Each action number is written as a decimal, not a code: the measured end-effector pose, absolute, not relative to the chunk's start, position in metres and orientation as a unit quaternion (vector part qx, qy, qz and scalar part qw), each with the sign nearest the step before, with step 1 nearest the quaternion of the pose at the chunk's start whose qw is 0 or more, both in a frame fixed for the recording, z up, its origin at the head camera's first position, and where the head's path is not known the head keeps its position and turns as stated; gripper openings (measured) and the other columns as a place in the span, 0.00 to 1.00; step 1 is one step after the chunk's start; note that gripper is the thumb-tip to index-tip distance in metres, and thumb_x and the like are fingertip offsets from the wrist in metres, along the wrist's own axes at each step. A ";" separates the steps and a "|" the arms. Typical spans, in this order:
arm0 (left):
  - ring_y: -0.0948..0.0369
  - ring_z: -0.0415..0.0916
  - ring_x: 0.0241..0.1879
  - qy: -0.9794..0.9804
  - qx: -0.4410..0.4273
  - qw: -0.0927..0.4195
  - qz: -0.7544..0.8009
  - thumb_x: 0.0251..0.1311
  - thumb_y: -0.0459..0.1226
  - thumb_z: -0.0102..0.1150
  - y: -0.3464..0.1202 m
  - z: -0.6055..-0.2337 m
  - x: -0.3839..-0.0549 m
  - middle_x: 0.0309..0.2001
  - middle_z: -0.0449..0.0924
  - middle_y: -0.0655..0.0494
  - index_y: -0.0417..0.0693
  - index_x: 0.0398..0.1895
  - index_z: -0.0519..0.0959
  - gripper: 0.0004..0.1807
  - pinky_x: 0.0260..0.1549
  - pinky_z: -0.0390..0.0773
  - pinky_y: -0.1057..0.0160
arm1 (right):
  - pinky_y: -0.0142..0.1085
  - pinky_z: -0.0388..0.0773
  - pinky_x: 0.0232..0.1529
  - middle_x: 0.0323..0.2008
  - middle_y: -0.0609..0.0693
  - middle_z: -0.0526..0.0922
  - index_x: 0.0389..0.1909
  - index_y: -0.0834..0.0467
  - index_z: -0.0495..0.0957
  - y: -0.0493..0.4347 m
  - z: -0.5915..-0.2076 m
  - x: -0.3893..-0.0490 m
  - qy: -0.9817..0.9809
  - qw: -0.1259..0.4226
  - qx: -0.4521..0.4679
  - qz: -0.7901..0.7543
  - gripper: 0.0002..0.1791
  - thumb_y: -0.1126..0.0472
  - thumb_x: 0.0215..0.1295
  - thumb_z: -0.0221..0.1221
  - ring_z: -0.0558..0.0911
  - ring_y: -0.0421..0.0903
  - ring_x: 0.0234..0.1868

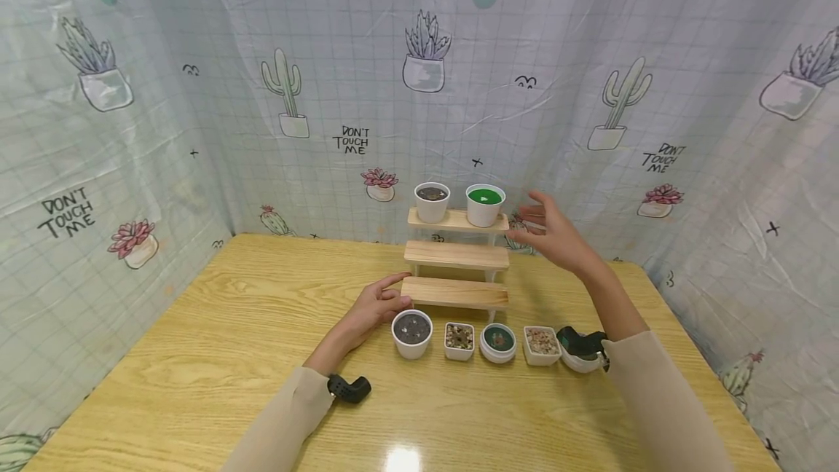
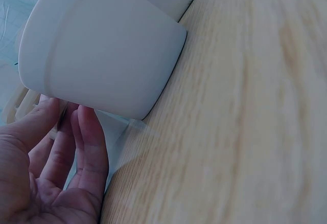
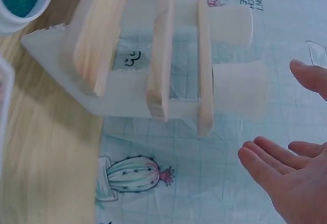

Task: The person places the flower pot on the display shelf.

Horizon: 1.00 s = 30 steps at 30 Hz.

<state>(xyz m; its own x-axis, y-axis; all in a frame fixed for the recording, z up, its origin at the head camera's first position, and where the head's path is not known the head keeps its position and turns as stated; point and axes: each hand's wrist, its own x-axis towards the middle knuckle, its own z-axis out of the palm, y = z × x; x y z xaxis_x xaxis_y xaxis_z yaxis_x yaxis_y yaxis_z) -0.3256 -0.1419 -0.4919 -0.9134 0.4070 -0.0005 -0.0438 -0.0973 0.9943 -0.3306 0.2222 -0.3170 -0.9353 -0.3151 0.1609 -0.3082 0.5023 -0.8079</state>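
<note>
A three-step wooden shelf stand (image 1: pixel 455 291) with whitish side supports stands near the back of the table. My left hand (image 1: pixel 378 309) pinches the left end of its lowest step between thumb and fingers; a white pot (image 2: pixel 102 50) partly hides that hold in the left wrist view. My right hand (image 1: pixel 550 231) is held in the air with fingers spread, right of the top step and apart from it. Nearest to it is a white pot with a green top (image 1: pixel 483 206) on that step. Left of that stands a white pot with dark filling (image 1: pixel 432 203).
In front of the stand are a white pot with dark grey filling (image 1: pixel 411 335), a square pebble pot (image 1: pixel 459 341), a round green-filled pot (image 1: pixel 497 344), a square pot of pale stones (image 1: pixel 541 346) and a white bowl (image 1: pixel 582 362) partly behind my wrist camera. A printed curtain (image 1: pixel 485 100) hangs behind.
</note>
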 end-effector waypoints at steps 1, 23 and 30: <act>0.65 0.85 0.43 0.654 0.139 0.155 0.727 0.72 0.33 0.61 -0.142 -0.492 -0.325 0.37 0.86 0.58 0.45 0.81 0.57 0.38 0.47 0.85 0.65 | 0.61 0.57 0.78 0.78 0.70 0.56 0.83 0.59 0.33 0.225 -0.319 -0.327 0.868 0.005 -0.180 -0.463 0.54 0.55 0.73 0.63 0.58 0.68 0.79; 0.64 0.86 0.43 0.659 0.135 0.155 0.724 0.72 0.33 0.61 -0.142 -0.493 -0.327 0.37 0.86 0.58 0.46 0.81 0.58 0.38 0.47 0.86 0.65 | 0.57 0.65 0.73 0.76 0.69 0.59 0.82 0.62 0.37 0.291 -0.353 -0.267 0.874 -0.004 -0.194 -0.446 0.49 0.57 0.75 0.61 0.62 0.69 0.76; 0.64 0.86 0.43 0.657 0.136 0.154 0.725 0.72 0.33 0.61 -0.142 -0.493 -0.327 0.37 0.86 0.58 0.45 0.81 0.57 0.38 0.47 0.86 0.65 | 0.16 0.72 0.59 0.74 0.69 0.62 0.82 0.63 0.41 0.315 -0.365 -0.258 0.876 0.001 -0.191 -0.444 0.47 0.59 0.75 0.61 0.63 0.70 0.74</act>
